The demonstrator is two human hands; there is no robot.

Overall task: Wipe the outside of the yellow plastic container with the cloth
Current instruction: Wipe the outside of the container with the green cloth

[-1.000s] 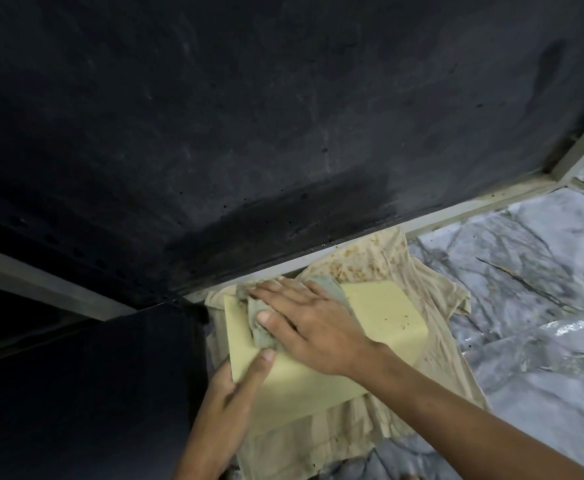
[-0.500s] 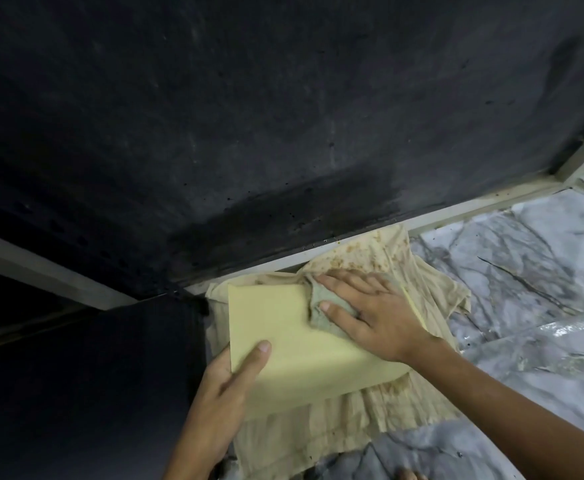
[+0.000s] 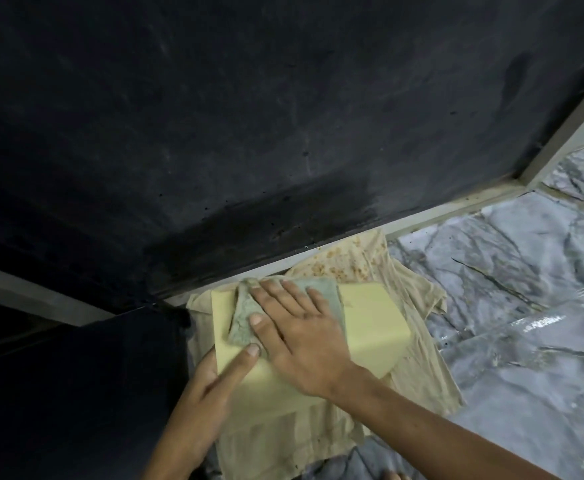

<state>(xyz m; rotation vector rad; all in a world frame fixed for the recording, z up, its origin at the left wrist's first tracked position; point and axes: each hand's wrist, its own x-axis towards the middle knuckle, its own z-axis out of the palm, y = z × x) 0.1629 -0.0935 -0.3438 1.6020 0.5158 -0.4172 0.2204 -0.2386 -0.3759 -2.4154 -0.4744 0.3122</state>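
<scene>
Yellow plastic container (image 3: 370,317) lies on its side low in the view, just below centre toward six o'clock, resting on a stained beige rag (image 3: 422,372) that spreads out under it on all sides.

Far out at nine o'clock a black panel (image 3: 58,393) fills the lower left corner, its edge meeting the rag. Above it, from nine round to one o'clock, a large dark wall (image 3: 249,116) takes up most of the view, with a darker patch just above the container.

At seven o'clock the left hand (image 3: 211,386) comes up from the bottom edge and clasps the container's near left corner: the thumb lies across the top face, while the other fingers are hidden along the left side. It grips the container.

At the centre of the container's top face sits the grey-green cloth (image 3: 245,317), crumpled, its far edge reaching the container's twelve o'clock rim. The right hand (image 3: 301,327) lies palm down over it, fingers spread and flat, pressing the cloth against the yellow surface rather than closing round it. Its forearm runs off toward five o'clock.

Brown specks mark the rag at one o'clock of the container. From two to five o'clock stretches a grey marbled floor (image 3: 508,289), bordered by a pale strip (image 3: 439,216) along the base of the wall.
</scene>
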